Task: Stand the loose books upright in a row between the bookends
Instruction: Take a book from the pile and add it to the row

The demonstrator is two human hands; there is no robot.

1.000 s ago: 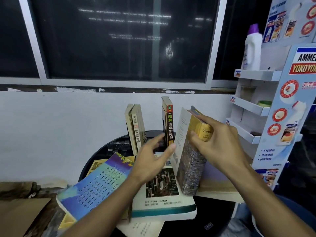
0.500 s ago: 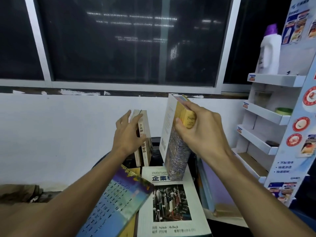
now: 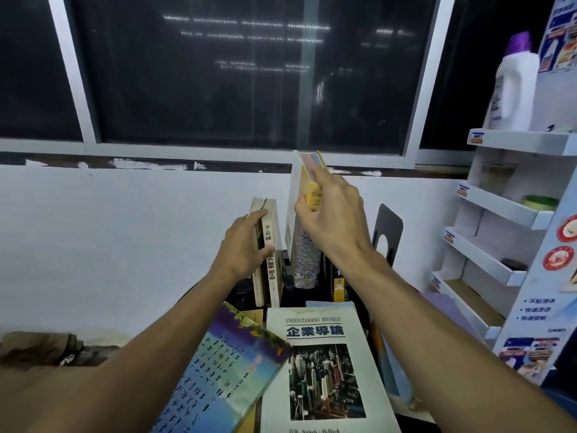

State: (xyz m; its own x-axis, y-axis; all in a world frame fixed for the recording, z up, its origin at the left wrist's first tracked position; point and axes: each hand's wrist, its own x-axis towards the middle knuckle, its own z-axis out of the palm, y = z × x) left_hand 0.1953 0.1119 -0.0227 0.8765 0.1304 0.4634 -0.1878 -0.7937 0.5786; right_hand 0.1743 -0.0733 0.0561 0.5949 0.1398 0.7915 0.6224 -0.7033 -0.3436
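1. The right hand [image 3: 332, 218] grips a thick yellow-spined paperback [image 3: 304, 232], upright beside the black metal bookend [image 3: 387, 231].
2. The left hand [image 3: 242, 246] clasps two cream standing books [image 3: 268, 254].

Upright books [image 3: 271, 254] left of held book [image 3: 304, 245], bookend [image 3: 387, 232] right, flat books [image 3: 324, 367] in front.

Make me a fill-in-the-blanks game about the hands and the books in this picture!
1. The right hand grips a book with a ____ spine.
2. The left hand steadies books that stand ____.
3. The Understanding Business book lies ____ on the table.
4. The white bottle on the shelf has a ____ cap.

Missing words: yellow; upright; flat; purple
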